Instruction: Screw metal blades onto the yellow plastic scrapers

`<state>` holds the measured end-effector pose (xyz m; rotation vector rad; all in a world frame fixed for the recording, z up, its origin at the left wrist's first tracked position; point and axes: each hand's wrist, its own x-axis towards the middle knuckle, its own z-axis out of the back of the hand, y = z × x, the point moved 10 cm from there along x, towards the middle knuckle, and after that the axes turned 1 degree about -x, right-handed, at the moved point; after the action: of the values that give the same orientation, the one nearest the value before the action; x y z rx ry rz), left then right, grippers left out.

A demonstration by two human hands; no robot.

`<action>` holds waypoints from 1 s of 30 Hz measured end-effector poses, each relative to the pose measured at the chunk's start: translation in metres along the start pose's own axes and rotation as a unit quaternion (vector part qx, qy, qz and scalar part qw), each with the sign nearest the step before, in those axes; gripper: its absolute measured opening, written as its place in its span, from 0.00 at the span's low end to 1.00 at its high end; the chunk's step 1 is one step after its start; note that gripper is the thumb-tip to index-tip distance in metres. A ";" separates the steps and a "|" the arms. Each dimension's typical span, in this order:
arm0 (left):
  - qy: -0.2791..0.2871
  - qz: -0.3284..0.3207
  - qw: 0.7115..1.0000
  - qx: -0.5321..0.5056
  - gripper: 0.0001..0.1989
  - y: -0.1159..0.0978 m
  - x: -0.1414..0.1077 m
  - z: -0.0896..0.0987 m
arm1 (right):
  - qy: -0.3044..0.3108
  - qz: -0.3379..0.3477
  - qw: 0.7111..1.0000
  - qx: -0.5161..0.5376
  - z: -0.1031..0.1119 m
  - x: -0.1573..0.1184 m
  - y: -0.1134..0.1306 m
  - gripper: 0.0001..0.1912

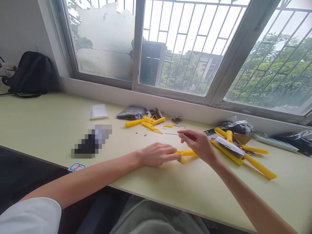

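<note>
Clock: 12 is the top of the view.
Handle: the yellow handle [186, 152] is at the left fingertips and partly hidden by the right hand [195, 141].
Handle axis: long axis about 9 to 3 o'clock; the plain end points toward 3, the end at 9 lies under the fingers.
Nearer hand: the left hand [159, 154], touching it.
Left fingers: closed on the 9 o'clock end; the thumb's exact hold is hard to tell.
Right fingers: pinched narrow on a thin rod [171, 133].
Rod: long axis about 9 to 3, free tip pointing to 9; whether it touches the table [151, 191] cannot be told.
Rod to handle: roughly parallel, apart; the handle's held end lies at 6 from the right fingertips.
Screws [145, 135]: small bits, near the rod tip at 9.
Yellow parts [147, 124]: at 11 from the rod.
Scrapers [260, 166]: heaped at 3 from the right hand.
</note>
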<state>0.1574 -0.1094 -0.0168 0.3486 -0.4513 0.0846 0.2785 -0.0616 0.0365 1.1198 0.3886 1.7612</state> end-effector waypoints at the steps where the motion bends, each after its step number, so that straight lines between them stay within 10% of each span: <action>1: 0.000 -0.001 1.000 0.000 0.23 0.000 0.000 -0.001 | 0.014 0.002 1.000 0.026 -0.015 0.012 0.001 0.18; 7: -0.017 -0.025 1.000 0.005 0.18 -0.003 -0.001 -0.003 | 0.093 0.027 0.995 0.032 -0.092 0.054 0.011 0.11; 19: -0.028 -0.037 0.999 0.002 0.16 -0.006 0.001 -0.002 | 0.097 -0.006 0.995 0.001 -0.110 0.052 -0.008 0.10; 24: -0.013 -0.004 0.999 -0.051 0.20 0.001 -0.001 -0.006 | 0.085 -0.012 0.996 0.031 -0.099 0.052 -0.005 0.11; 30: -0.020 0.118 0.983 -0.138 0.21 0.023 -0.006 -0.011 | 0.000 -0.037 0.992 0.121 -0.028 0.044 -0.001 0.16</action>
<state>0.1531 -0.0837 -0.0210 0.0232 -0.5364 0.2441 0.2519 -0.0174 0.0439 1.2587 0.6487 1.6807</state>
